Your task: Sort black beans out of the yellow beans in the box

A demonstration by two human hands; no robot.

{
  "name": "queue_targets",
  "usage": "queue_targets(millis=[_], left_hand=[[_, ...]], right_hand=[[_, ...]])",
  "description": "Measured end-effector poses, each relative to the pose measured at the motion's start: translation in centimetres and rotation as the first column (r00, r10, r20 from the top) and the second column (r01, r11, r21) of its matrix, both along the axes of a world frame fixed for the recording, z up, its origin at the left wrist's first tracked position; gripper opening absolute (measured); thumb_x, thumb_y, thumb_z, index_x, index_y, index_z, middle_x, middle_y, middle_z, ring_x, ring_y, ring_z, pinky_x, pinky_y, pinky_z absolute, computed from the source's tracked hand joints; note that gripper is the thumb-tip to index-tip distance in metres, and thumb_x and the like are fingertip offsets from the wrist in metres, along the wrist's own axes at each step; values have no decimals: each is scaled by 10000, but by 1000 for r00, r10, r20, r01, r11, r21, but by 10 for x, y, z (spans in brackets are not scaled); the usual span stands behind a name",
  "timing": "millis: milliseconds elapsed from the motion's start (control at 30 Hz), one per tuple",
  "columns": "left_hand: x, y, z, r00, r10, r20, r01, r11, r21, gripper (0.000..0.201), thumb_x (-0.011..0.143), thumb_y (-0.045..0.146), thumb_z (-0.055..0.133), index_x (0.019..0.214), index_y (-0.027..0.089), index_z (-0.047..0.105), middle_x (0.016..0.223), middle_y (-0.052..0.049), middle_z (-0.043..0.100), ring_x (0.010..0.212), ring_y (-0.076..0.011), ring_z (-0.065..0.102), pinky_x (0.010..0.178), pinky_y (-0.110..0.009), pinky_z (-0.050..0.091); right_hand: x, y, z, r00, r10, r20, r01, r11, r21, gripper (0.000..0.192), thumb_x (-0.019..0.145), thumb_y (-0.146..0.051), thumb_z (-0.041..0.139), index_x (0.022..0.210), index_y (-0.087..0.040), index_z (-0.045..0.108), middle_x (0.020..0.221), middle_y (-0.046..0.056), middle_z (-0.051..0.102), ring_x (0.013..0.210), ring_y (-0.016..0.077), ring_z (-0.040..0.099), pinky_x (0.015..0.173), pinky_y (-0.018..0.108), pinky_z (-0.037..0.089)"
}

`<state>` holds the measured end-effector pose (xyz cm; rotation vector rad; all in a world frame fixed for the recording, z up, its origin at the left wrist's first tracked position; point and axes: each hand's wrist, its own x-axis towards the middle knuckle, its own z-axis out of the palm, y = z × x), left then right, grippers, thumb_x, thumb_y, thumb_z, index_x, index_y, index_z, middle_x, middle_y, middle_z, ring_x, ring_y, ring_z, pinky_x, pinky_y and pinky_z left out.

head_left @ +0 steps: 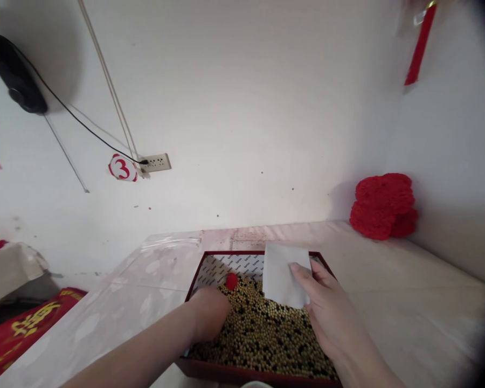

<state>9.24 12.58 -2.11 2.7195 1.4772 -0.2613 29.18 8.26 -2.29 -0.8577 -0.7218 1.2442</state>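
A thin black cable (85, 127) runs from a curved black device (19, 75) to a beige rectangular wall socket (158, 162); right, a fluffy red bundle (383, 206).

The box (226, 371) sits on the table (388, 302), with beans (270, 334) in it. From its centre, the left hand (210, 312) reaches in at nine o'clock, a disc (231, 281) just beyond at ten. The right hand (327, 302), at three, holds a sheet (283, 275) over the beans at one. Farther out, a bundle (383, 207) rests on the table at two; the wall (246, 108) stands at twelve.
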Motion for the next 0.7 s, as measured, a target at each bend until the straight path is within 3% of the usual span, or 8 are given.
queue_targets(millis=[67, 133, 200, 267, 333, 500, 700], left_hand=[[3, -12, 24, 999, 19, 46, -23, 996, 92, 136, 665, 114, 563, 541, 160, 593, 611, -93, 648, 655, -238, 627, 631, -347, 475], [7, -31, 44, 985, 12, 174, -50, 975, 215, 141, 783, 155, 485, 723, 195, 607, 791, -47, 660, 781, -196, 608, 685, -315, 456], [11, -53, 52, 856, -125, 501, -77, 929, 363, 120, 779, 140, 522, 687, 205, 563, 726, 0, 620, 719, -149, 582, 626, -259, 439], [17, -69, 49, 714, -293, 636, -98, 858, 504, 130, 790, 125, 527, 694, 207, 556, 696, 5, 592, 682, -137, 558, 594, -248, 430], [24, -77, 39, 658, -372, 655, -129, 801, 585, 120, 793, 119, 538, 718, 206, 571, 702, -8, 581, 685, -148, 543, 616, -272, 440], [28, -70, 24, 659, -355, 663, -220, 752, 622, 118, 801, 116, 560, 720, 199, 584, 726, -22, 580, 707, -164, 534, 655, -306, 442], [22, -70, 27, 662, -371, 651, -189, 759, 624, 135, 807, 119, 551, 697, 193, 576, 706, -16, 580, 691, -156, 534, 633, -290, 440]], right_hand=[[-3, -2, -1, 998, 51, 39, -51, 999, 3, 445, 776, -396, 627, 1185, -238, 553, 963, 15, 711, 835, 193, 638, 704, 284, 468], [-6, -5, 1, 990, 103, 92, -104, 995, 7, 449, 798, -394, 597, 1213, -234, 531, 1003, 27, 701, 867, 200, 628, 753, 309, 464], [-11, -11, 5, 973, 141, 184, -145, 989, 10, 428, 821, -377, 561, 1222, -233, 525, 1064, 36, 681, 922, 201, 611, 842, 338, 439], [-18, -19, 10, 935, 162, 315, -170, 985, -3, 393, 827, -368, 537, 1197, -235, 552, 1104, 41, 665, 959, 211, 596, 898, 363, 409], [-24, -27, 15, 886, 164, 433, -166, 986, -32, 363, 810, -382, 539, 1138, -240, 602, 1106, 47, 665, 1003, 237, 583, 908, 374, 404], [-36, -39, 19, 822, 92, 562, -74, 996, -55, 360, 776, -454, 540, 1045, -246, 659, 1099, 64, 664, 1020, 268, 584, 853, 365, 437], [-37, -33, 16, 767, 179, 616, -242, 970, 20, 252, 826, -413, 463, 780, -224, 624, 748, 6, 636, 767, 207, 588, 708, 306, 451]])
